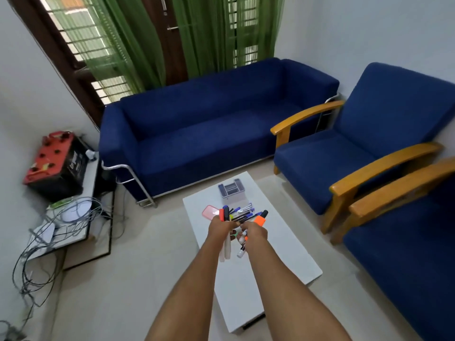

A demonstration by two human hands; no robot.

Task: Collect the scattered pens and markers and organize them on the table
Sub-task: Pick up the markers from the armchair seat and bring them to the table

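Fingers (230, 223) gripping markers (227, 232), pink case (208, 212) beside — organizer (234, 190) beyond

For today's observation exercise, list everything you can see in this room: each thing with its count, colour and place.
table: one, white, centre floor
organizer box: one, clear grey, table's far end
pink case: one, on table, beside left hand
loose pens: several, blue and black, on table
sofa: one, blue, under window
armchairs: two, blue with wooden arms, right
curtains: green, window
battery: one, red and black, left shelf
cables: tangle, grey, left
left hand: grips markers
right hand: grips orange marker and others
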